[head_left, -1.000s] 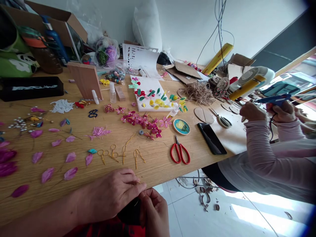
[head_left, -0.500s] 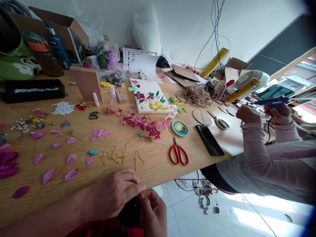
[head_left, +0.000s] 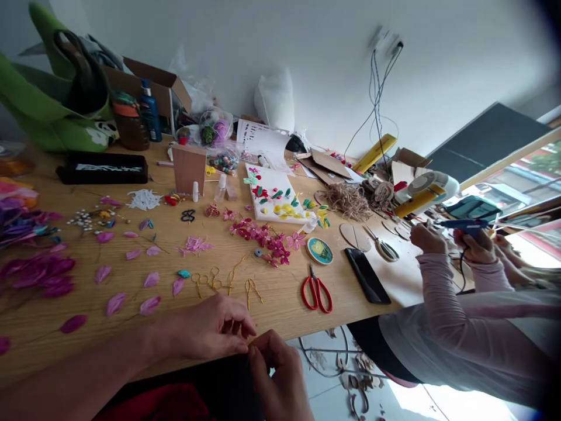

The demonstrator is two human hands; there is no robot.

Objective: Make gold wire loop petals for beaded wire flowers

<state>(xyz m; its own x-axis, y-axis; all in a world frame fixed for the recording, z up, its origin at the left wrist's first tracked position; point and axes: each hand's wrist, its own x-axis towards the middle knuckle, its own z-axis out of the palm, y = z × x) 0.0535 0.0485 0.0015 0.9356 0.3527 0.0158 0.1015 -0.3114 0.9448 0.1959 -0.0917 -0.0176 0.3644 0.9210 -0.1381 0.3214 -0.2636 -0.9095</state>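
My left hand point(head_left: 219, 327) is at the table's front edge, its fingers curled and their tips close to my right hand point(head_left: 280, 368). The right hand pinches with thumb and forefinger just beyond the edge. Whatever lies between the fingertips is too small to make out. Twisted golden wire pieces point(head_left: 214, 280) lie on the wood above my left hand. Red-handled scissors point(head_left: 316, 292) rest to the right of them. Pink wire flowers point(head_left: 263, 234) form a cluster farther back, and loose pink petals point(head_left: 116, 304) are spread at the left.
A black phone point(head_left: 367, 276) and a round turquoise piece point(head_left: 319, 250) lie right of centre. At the right, a person point(head_left: 456, 316) in pale sleeves holds a blue glue gun point(head_left: 467, 224). Bottles, a wooden block point(head_left: 188, 169) and a green bag point(head_left: 56, 117) stand behind.
The view has shifted, showing more of the left side and wall. My left hand's fingers have loosened and lifted a little, while my right hand stays in a pinch.
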